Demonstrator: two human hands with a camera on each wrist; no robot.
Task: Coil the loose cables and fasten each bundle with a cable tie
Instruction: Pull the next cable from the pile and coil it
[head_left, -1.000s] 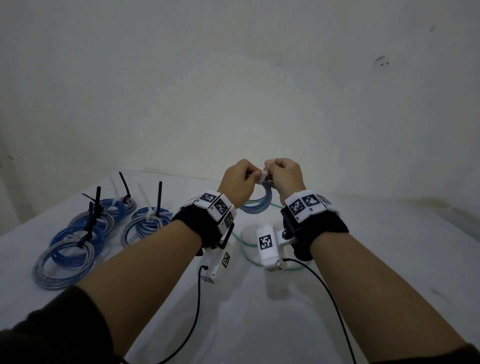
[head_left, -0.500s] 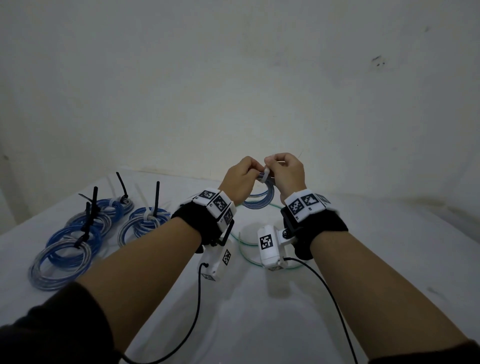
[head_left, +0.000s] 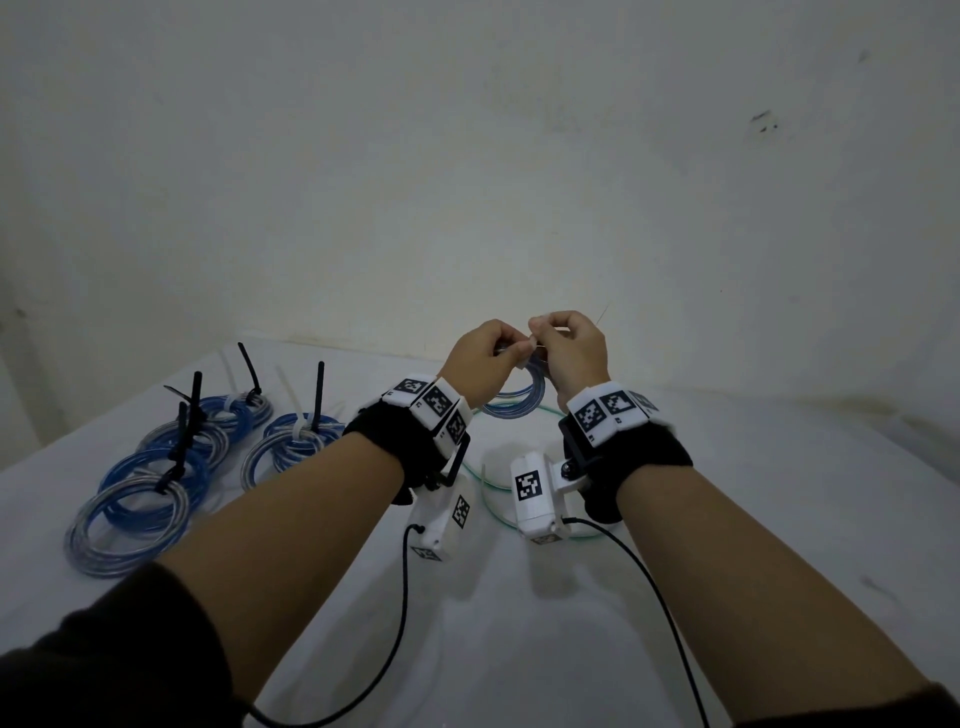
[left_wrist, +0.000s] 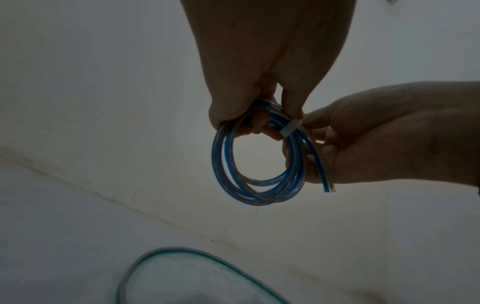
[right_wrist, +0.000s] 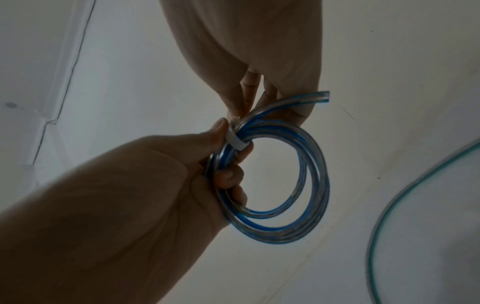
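Note:
A small coil of blue and clear cable (head_left: 514, 408) (left_wrist: 259, 185) (right_wrist: 298, 216) hangs in the air above the table. A white cable tie (left_wrist: 289, 129) (right_wrist: 235, 142) is wrapped round its top. My left hand (head_left: 488, 358) (left_wrist: 241, 119) grips the coil's strands just beside the tie. My right hand (head_left: 558, 343) (right_wrist: 242, 109) pinches the tie where it meets the coil, fingers curled. A thin tail sticks up past the right hand's knuckles in the head view. One cut cable end (left_wrist: 328, 188) pokes free of the coil.
Several tied blue coils (head_left: 156, 467) with upright black and white tie tails lie at the table's left. A loose green-edged cable (head_left: 493, 483) (left_wrist: 182, 253) (right_wrist: 405, 191) curves on the white table (head_left: 519, 623) below my wrists. A wall stands close behind.
Both hands have lifted the coil slightly and stay pressed together at the tie. Their holds look the same.

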